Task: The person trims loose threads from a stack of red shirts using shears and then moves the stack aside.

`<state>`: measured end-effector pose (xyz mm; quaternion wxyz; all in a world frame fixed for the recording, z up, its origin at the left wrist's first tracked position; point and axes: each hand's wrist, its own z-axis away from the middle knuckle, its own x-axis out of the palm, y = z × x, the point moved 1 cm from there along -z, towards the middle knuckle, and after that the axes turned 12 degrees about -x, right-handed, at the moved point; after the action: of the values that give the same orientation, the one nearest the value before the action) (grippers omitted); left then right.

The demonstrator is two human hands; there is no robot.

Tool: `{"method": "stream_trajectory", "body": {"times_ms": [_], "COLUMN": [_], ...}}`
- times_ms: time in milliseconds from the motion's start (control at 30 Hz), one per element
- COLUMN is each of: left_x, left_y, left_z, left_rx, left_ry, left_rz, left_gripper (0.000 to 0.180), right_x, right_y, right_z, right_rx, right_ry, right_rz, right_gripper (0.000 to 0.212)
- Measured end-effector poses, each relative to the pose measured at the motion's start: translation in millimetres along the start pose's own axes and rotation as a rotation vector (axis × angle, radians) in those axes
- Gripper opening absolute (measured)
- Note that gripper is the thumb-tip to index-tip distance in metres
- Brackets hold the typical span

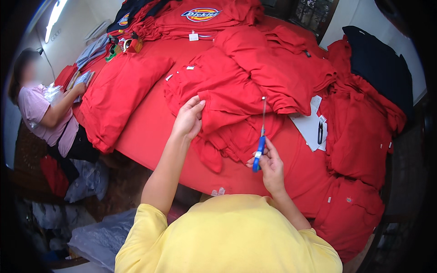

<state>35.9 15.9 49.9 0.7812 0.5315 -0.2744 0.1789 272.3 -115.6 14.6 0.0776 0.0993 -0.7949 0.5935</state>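
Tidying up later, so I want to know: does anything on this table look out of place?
Mostly red garments in loose heaps. A small black clip-like tool lies on white papers half tucked under the right-hand pile, and one dark navy garment stands out.

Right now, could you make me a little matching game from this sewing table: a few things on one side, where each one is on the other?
Things:
1. left hand
2. right hand
3. small black snips
4. dark navy garment

Places:
A. on white paper
B. far right of the table
C. on a folded red garment
D. holding a blue-handled tool

Pairs: 1-C, 2-D, 3-A, 4-B
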Motion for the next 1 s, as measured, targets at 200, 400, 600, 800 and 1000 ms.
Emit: {"method": "stream_trajectory", "body": {"times_ms": [200,400,600,800,1000], "left_x": [8.5,15.5,20.3,34.5,35.4], "left_y": [-7.7,-10.0,-21.1,-29.8,-35.4], "left_z": [25.2,36.2,35.3,38.4,40.6], "left_rx": [0.007,0.032,0.108,0.131,0.126], "left_ry": [-0.054,-0.076,-0.036,-0.007,-0.024], "left_rz": [-0.122,-0.114,0.021,0.051,0.079], "left_gripper": [0.049,0.062,0.060,0.056,0.048], "right_x": [17.8,28.2,27.9,31.8,32.6], "right_y": [-4.4,3.3,3.1,0.7,-4.3], "right_z": [4.1,3.1,0.3,-2.1,-4.2], "right_rx": [0.006,-0.279,-0.336,-0.333,-0.326], "right_ry": [-0.200,-0.358,-0.316,-0.290,-0.288], "right_rz": [0.248,0.638,0.735,0.723,0.729], "right_gripper": [0.057,0.059,0.059,0.060,0.058]}}
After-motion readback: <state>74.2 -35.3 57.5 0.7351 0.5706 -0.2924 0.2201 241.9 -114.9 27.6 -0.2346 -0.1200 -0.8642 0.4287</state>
